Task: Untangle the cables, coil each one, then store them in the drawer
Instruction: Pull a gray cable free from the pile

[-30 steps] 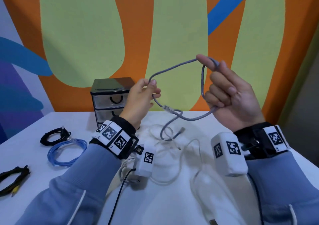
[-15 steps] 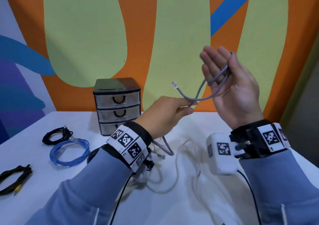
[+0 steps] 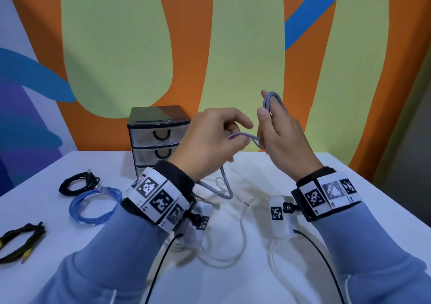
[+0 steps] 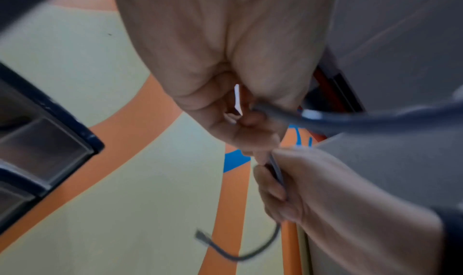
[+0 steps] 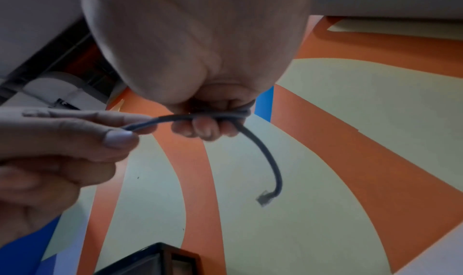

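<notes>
Behind everything rises a wall painted in orange, pale green and blue, and in front of it a white counter (image 3: 349,187) fills the near view, its right edge falling away close beside the right arm. At the far middle stands a small drawer unit (image 3: 158,140) with all visible drawers closed, so one must be pulled out before anything goes in; the strip of counter before it looks free enough for that.

A loose white cable (image 3: 242,240) sprawls between the forearms, apparently waiting its turn. Far left lie a coiled blue cable (image 3: 94,204), a coiled black cable (image 3: 78,183) just behind it, and at the near left edge a black bundle with yellow tips (image 3: 22,238), set apart, probably to keep finished coils away from the tangle.

Above the counter, the right hand (image 3: 283,138) is curled round several loops of the lilac cable (image 3: 271,100), acting as the former for the coil. The left hand (image 3: 210,142) pinches the running length between thumb and fingertip, feeding it across. One plug end (image 5: 264,199) dangles free beyond the right fingers (image 5: 205,130); the tail drops to the counter. Raised hands keep the winding off the white cable below.
</notes>
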Tool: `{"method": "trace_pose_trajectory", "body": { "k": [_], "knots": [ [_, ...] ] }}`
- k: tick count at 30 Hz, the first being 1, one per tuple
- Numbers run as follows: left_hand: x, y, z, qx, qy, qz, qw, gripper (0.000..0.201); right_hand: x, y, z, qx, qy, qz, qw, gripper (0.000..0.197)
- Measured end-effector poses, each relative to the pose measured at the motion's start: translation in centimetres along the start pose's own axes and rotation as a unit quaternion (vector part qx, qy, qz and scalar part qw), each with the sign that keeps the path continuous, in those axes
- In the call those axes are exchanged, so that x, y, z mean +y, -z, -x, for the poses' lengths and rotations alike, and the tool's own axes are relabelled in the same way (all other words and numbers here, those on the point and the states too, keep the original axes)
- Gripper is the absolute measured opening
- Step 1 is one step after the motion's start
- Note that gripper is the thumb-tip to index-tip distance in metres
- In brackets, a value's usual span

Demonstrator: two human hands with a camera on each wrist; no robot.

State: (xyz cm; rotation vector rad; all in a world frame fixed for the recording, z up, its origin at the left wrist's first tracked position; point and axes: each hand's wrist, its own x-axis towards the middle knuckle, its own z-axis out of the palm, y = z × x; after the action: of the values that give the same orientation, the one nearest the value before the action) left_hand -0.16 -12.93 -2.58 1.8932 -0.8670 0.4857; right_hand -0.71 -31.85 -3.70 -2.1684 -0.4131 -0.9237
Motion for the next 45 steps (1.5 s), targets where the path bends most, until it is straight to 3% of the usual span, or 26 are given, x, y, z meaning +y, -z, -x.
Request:
{"method": "trace_pose_trajectory", "body": {
  "k": [5, 8, 12, 15, 17, 19, 23, 26, 29, 32, 36, 40, 42, 45],
  "knots": [
    [-0.2, 1.5, -0.3, 0.022, 0.065, 0.201, 0.977, 0.033, -0.5, 0.7, -0.3, -0.009, 0.009, 0.077, 0.997, 0.013],
    [0.1, 2.1, -0.4, 0.056, 0.064, 0.252, 0.964, 0.033, -1.0, 0.6, 0.0, -0.04, 0.012, 0.075, 0.996, 0.033],
    [0.3, 2.1, -0.4, 0.132, 0.037, 0.295, 0.946, 0.024, -2.2, 1.5, 0.3, -0.089, 0.0, 0.0, 0.996, 0.034],
    [0.0, 1.8, -0.4, 0.15, 0.047, 0.332, 0.93, 0.026, -3.3, 2.1, 0.6, -0.107, 0.034, 0.001, 0.994, 0.04],
    [0.0, 1.6, -0.2, 0.12, 0.075, 0.336, 0.931, 0.03, -3.2, 1.6, 0.7, -0.087, 0.052, 0.061, 0.993, 0.04],
    [0.1, 1.5, 0.1, 0.048, 0.128, 0.331, 0.934, 0.04, -2.1, 1.0, 0.5, -0.025, 0.043, 0.131, 0.99, 0.038],
    [0.0, 1.9, 0.6, -0.126, 0.212, 0.269, 0.931, 0.063, 0.1, 1.1, -0.1, 0.088, -0.053, 0.195, 0.975, 0.033],
    [-0.2, 2.4, 0.7, -0.163, 0.226, 0.279, 0.919, 0.071, 1.4, 1.5, -0.2, 0.107, -0.122, 0.23, 0.96, 0.033],
    [-0.8, 3.0, 0.8, -0.13, 0.205, 0.321, 0.916, 0.051, 2.8, 1.8, -0.1, 0.118, -0.165, 0.244, 0.948, 0.035],
    [-1.9, 3.6, 1.0, -0.084, 0.177, 0.312, 0.93, 0.034, 3.9, 2.6, 0.1, 0.141, -0.191, 0.242, 0.941, 0.038],
    [-2.2, 3.5, 1.0, -0.021, 0.119, 0.134, 0.984, 0.025, 3.8, 3.5, 0.1, 0.171, -0.207, 0.23, 0.935, 0.038],
    [-3.4, 2.3, 0.9, -0.023, 0.093, -0.079, 0.992, 0.037, 3.3, 3.0, 0.2, 0.131, -0.199, 0.23, 0.944, 0.036],
    [-3.4, 2.0, 0.5, 0.013, 0.095, -0.053, 0.994, 0.032, 3.1, 2.7, 0.4, 0.083, -0.191, 0.242, 0.948, 0.038],
    [-2.7, 2.2, 0.2, 0.124, 0.075, 0.053, 0.988, 0.025, 3.1, 2.8, 0.5, 0.002, -0.19, 0.221, 0.956, 0.043]
  ]
}}
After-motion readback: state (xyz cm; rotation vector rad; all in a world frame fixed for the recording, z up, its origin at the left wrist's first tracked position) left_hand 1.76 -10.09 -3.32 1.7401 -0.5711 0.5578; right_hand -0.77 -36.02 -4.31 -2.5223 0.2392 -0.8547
